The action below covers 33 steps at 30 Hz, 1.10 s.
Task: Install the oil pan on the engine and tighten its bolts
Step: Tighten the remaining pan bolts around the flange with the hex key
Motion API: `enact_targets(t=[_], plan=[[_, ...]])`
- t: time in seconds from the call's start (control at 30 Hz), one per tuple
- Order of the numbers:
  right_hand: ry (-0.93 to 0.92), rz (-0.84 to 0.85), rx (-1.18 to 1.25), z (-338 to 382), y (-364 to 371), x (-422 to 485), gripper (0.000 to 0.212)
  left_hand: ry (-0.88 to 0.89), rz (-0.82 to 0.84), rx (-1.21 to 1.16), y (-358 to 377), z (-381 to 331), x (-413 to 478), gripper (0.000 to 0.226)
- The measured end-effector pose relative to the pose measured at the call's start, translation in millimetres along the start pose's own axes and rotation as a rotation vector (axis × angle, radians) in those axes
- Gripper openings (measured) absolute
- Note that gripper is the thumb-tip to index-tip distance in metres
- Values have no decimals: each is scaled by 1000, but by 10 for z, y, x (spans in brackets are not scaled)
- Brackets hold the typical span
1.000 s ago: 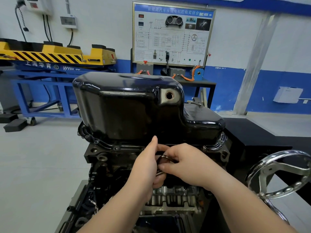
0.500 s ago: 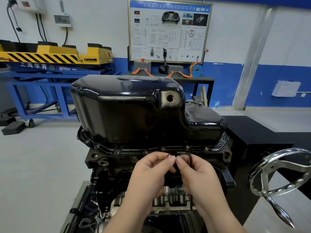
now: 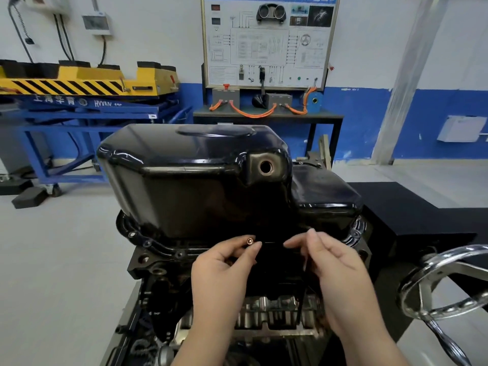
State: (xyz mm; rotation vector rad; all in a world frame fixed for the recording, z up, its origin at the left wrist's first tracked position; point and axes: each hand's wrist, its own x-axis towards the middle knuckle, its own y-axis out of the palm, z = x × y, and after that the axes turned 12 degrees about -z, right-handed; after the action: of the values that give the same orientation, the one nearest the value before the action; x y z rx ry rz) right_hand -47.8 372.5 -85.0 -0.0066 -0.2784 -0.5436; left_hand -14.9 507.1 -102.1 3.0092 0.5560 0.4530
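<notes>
Black oil pan (image 3: 198,180) tops engine (image 3: 266,313); left hand (image 3: 219,268) pinches bolt (image 3: 249,241).

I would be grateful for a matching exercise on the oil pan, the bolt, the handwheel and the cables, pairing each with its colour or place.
Things:
1 oil pan
2 bolt
3 handwheel
4 cables

Descriptions:
A orange, on the bench by the back wall
B pinched at the fingertips of the left hand
C glossy black, on top of the engine
D shiny metal, at the right edge of the view

Pairs: 1-C, 2-B, 3-D, 4-A.
</notes>
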Motion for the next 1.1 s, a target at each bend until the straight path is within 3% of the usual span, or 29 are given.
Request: enact_targets(t=[0.17, 0.37, 0.57, 0.77, 0.97, 1.1], plan=[[-182, 15, -62, 51, -173, 77, 36, 59, -107, 94, 120, 76, -68, 22], [-172, 15, 43, 5, -276, 92, 36, 147, -162, 218, 160, 136, -91, 10], [-320, -22, 50, 118, -270, 72, 20, 204, -164, 308, 166, 131, -103, 11], [-458, -35, -90, 218, -205, 53, 17, 413, -149, 490, 144, 77, -89, 9], [-552, -25, -240, 300, -151, 34, 21, 466, -87, 572, 123, 52, -68, 8], [-768, 47, -451, 475, -65, 75, 20, 476, -82, 588, 123, 59, -43, 8]])
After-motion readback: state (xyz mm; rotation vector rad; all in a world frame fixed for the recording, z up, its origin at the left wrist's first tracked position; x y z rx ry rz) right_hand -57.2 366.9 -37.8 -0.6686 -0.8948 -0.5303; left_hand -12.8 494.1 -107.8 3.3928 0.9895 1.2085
